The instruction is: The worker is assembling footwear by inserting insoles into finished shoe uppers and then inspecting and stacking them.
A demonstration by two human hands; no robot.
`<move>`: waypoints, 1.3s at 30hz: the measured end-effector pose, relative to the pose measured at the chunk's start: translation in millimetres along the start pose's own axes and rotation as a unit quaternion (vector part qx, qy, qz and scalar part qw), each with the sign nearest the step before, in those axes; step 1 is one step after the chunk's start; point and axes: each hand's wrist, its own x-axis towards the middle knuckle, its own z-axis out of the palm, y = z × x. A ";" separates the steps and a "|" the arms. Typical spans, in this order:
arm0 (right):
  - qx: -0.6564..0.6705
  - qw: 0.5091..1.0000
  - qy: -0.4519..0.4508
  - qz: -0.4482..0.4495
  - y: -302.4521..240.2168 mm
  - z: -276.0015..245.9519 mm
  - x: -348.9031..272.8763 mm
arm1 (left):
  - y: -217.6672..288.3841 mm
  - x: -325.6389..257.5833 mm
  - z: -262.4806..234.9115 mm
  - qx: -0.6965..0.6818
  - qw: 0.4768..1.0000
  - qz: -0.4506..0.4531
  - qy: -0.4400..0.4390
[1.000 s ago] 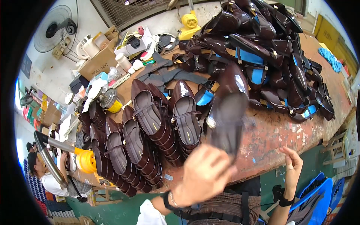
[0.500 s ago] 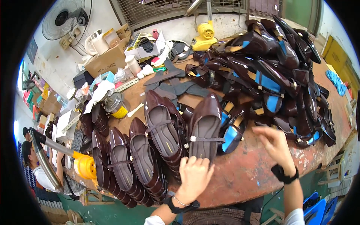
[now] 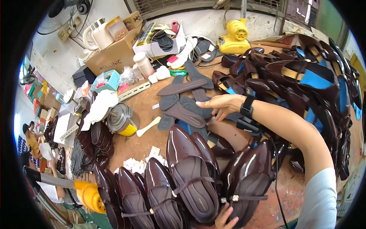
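In the head view, a right hand (image 3: 225,105) is stretched over the desk (image 3: 126,147) from the right side, its fingers spread apart. It is seen just beside and partly above a loose pile of flat, dark grey and brown insoles (image 3: 185,113); whether they are touched cannot be told. A black band (image 3: 248,107) is worn on its wrist.

A left hand (image 3: 225,217) is partly cut off by the lower edge. Its fingertips are placed against the heel side of a glossy, dark brown, pointed shoe with a thin strap (image 3: 249,187); whether it is clamped there cannot be told. This shoe is set at the right end of a row of similar dark glossy shoes (image 3: 192,187) along the near part of the desk.

Beyond the row, a small white spatula-like tool (image 3: 148,126) and a round metal can with a yellow band (image 3: 122,119) are seen. A large heap of glossy brown shoes with blue linings (image 3: 276,68) is piled on the right, and a yellow machine (image 3: 234,36) is placed near the wall.
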 end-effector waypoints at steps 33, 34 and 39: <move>0.141 0.765 0.500 -0.381 167.7 87.7 -484.4 | 5.2 16.3 6.8 0.065 0.993 0.007 0.095; 0.144 0.762 0.528 -0.347 202.3 100.1 -493.3 | 5.2 14.5 6.7 0.072 0.990 0.018 0.119; 0.270 0.781 0.526 -0.200 359.2 179.2 -474.2 | 31.1 41.2 -14.7 0.271 0.952 0.139 -0.001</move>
